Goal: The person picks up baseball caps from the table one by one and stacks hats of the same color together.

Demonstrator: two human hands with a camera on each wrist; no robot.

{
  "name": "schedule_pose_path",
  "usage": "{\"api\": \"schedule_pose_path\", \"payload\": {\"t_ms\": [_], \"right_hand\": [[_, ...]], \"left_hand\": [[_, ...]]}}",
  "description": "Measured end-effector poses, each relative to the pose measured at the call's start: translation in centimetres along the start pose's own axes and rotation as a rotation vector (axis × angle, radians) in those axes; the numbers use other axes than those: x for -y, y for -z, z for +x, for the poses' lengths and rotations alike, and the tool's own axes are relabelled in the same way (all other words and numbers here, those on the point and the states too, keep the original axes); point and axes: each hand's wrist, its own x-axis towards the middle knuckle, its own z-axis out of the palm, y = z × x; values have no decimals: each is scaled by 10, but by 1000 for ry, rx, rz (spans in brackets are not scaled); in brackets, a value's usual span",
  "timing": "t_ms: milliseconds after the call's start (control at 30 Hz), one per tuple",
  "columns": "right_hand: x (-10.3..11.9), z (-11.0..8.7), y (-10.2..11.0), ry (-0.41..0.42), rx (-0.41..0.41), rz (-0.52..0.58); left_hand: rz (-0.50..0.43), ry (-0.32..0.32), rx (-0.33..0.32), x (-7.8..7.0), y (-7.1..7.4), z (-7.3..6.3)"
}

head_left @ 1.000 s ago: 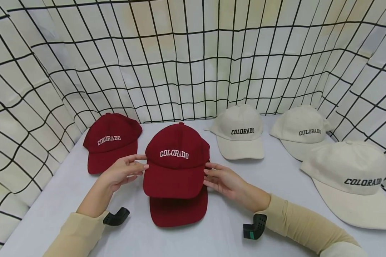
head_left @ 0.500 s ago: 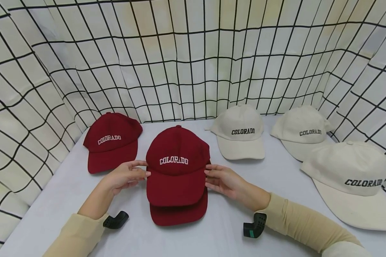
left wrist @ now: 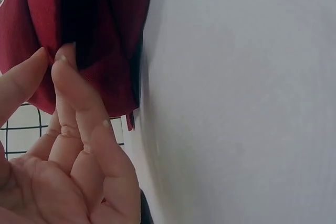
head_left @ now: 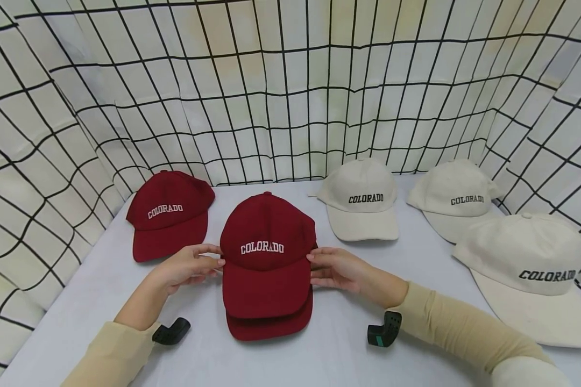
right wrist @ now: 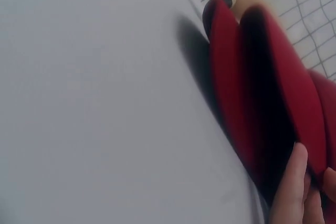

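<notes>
Two dark red caps are stacked in the middle of the table. The upper cap, lettered COLORADO in white, covers most of the lower cap, whose brim shows below it. My left hand pinches the upper cap's left edge between thumb and fingers, as the left wrist view also shows. On the other side my right hand pinches its right edge, the thumb on the outside and fingers beneath. In the right wrist view a dark gap separates the upper brim from the lower brim.
Another red cap sits at the back left. Three cream caps stand to the right: one at the back, one at the back right, and a nearer one. Grid-patterned cloth walls enclose the white table.
The upper red cap has come down and toward me over the lower one, so less of the lower brim shows. Both hands have kept hold of its sides.
</notes>
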Motion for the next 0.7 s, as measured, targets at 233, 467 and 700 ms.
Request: {"api": "schedule_pose_path", "payload": {"t_ms": [233,467,700], "right_hand": [[5,2,4,-28,67,-61],[5,2,4,-37,120,-102],[6,3,7,-53,166,-149]], "left_hand": [[17,-8,-8,-2,-2,0],[40,-6,-19,-4,-2,2],[60,-9,-13,-5,-2,2]]}}
